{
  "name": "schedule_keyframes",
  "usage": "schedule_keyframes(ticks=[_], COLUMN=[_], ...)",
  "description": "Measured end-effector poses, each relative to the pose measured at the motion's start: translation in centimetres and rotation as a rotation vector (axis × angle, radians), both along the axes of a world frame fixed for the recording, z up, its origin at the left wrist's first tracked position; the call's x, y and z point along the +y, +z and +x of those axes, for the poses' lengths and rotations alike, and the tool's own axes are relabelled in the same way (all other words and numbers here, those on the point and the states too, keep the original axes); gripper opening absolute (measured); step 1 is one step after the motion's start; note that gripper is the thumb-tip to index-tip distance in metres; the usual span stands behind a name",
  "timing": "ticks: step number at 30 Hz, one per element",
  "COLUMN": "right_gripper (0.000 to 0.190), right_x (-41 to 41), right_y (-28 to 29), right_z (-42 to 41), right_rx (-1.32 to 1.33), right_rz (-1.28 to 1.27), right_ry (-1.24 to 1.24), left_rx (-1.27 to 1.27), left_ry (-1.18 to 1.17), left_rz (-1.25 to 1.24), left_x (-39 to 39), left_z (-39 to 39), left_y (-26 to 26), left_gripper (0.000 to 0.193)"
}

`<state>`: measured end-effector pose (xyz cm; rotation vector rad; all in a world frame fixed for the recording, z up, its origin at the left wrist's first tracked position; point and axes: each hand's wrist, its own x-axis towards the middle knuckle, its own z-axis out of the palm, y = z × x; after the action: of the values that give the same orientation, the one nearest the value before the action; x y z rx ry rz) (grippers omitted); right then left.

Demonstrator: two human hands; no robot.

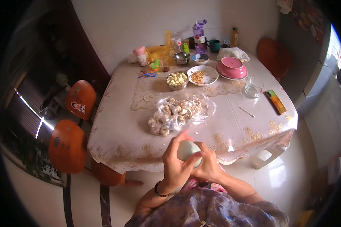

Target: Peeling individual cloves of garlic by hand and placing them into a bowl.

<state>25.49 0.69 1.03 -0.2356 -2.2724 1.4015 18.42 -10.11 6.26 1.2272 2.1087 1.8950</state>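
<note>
Both my hands are wrapped around a pale green rounded container (187,150) at the near edge of the table. My left hand (176,161), with a beaded bracelet at its wrist, grips its left side. My right hand (209,161) holds it from the right and below. Just beyond lies a clear plastic bag (199,113) with garlic bulbs and loose skins. Farther back, a metal bowl (177,86) is heaped with peeled garlic cloves (176,79). Beside it, a white plate (211,76) carries small brownish pieces, possibly cloves.
At the right are a glass mug (253,89), a phone (275,102) and a thin stick (246,111). A pink bowl (231,68) sits upside down behind them. Blue-handled scissors (147,75) lie back left. A purple bottle (199,39) stands near the wall; orange chairs (67,146) flank the left.
</note>
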Motion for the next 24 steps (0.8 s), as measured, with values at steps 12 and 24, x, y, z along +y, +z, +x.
schedule_keyframes(ticks=[12, 24], right_gripper=[0.071, 0.073], right_x=[2.3, 1.8], right_y=[2.2, 2.4], right_z=[1.6, 2.9], right_rx=[0.167, 0.218], right_rz=[-0.007, 0.098], right_ry=[-0.124, -0.068], left_rx=[0.301, 0.302], left_ry=[-0.062, -0.186], left_rz=[-0.085, -0.097], left_x=[-2.9, -1.4], left_z=[-2.2, -1.6], left_y=[4.5, 6.0], left_gripper=[0.096, 0.075])
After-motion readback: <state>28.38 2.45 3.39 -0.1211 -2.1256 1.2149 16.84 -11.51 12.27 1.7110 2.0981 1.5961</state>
